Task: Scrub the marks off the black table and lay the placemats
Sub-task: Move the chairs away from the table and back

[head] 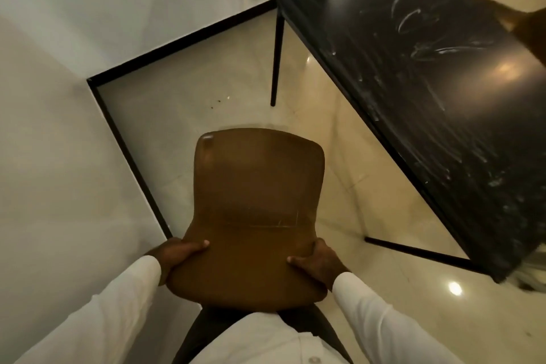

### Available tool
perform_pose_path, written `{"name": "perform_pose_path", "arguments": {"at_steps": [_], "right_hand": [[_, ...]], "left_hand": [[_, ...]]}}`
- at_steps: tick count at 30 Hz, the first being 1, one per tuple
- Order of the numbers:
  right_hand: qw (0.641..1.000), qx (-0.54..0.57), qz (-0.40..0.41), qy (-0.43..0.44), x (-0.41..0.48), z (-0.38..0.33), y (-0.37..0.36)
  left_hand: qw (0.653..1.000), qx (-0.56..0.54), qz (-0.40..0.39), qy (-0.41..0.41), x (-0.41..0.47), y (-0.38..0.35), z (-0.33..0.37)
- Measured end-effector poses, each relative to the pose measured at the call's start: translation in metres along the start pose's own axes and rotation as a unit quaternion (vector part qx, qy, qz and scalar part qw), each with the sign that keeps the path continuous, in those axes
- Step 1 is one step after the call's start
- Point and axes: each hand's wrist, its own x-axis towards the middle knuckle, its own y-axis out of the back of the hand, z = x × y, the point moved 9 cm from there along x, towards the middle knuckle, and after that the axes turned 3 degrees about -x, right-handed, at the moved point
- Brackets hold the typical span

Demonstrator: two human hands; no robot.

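The black table (461, 115) runs down the right side of the view, its top smeared with white chalky marks. In front of me is a brown chair (254, 204), seen from above. My left hand (174, 254) grips the left side of its backrest and my right hand (317, 260) grips the right side. Both arms wear white sleeves. The chair stands apart from the table, to its left. No placemats or cloth are in view.
A second brown chair (529, 29) shows at the far right edge behind the table. White walls with a black skirting line (177, 47) close in the left and back. The glossy cream floor (206, 103) lies between the chair, the wall and the table legs (277, 53).
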Motion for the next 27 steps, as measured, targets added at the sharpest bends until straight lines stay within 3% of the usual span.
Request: {"name": "perform_pose_path", "arguments": {"at_steps": [6, 13, 20, 27], "right_hand": [[0.964, 0.216, -0.062, -0.146, 0.002, 0.020, -0.011], [0.954, 0.249, -0.031, -0.165, -0.005, -0.001, 0.002], [0.939, 0.307, 0.019, -0.155, -0.022, -0.023, 0.036], [0.885, 0.438, 0.037, -0.154, -0.032, -0.017, 0.058]], "left_hand": [[0.997, -0.044, -0.037, 0.046, 0.022, 0.001, -0.002], [0.999, -0.032, -0.004, 0.023, 0.026, 0.020, 0.025], [0.996, 0.076, 0.032, -0.044, 0.003, 0.031, 0.135], [0.974, 0.197, 0.031, -0.106, -0.012, -0.016, 0.263]]}}
